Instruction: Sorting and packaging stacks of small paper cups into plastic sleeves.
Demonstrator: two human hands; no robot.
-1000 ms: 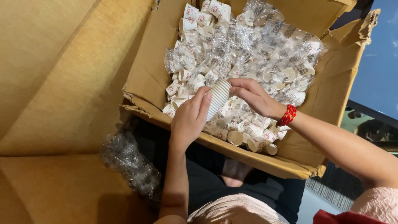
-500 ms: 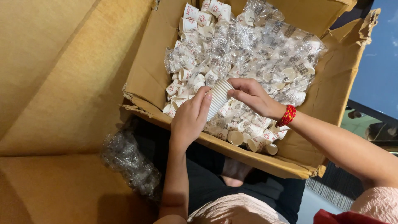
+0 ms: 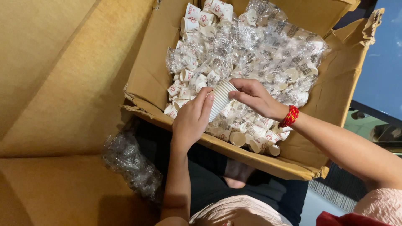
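Note:
Both hands meet over an open cardboard box (image 3: pixel 147 79) filled with small white paper cups and clear plastic wrap (image 3: pixel 268 46). My left hand (image 3: pixel 190 119) grips a nested stack of ribbed white paper cups (image 3: pixel 221 98) from the left side. My right hand (image 3: pixel 255 97), with a red bracelet (image 3: pixel 289 116) at the wrist, pinches the top end of the same stack with its fingertips. Loose cups with red print (image 3: pixel 251 138) lie under the hands near the box's front edge.
A crumpled clear plastic bag (image 3: pixel 130 163) lies below the box's torn front flap. A large brown cardboard surface (image 3: pixel 58 83) fills the left side. My dark-clothed lap (image 3: pixel 234 184) is beneath the box. A blue surface (image 3: pixel 385 62) is at the right.

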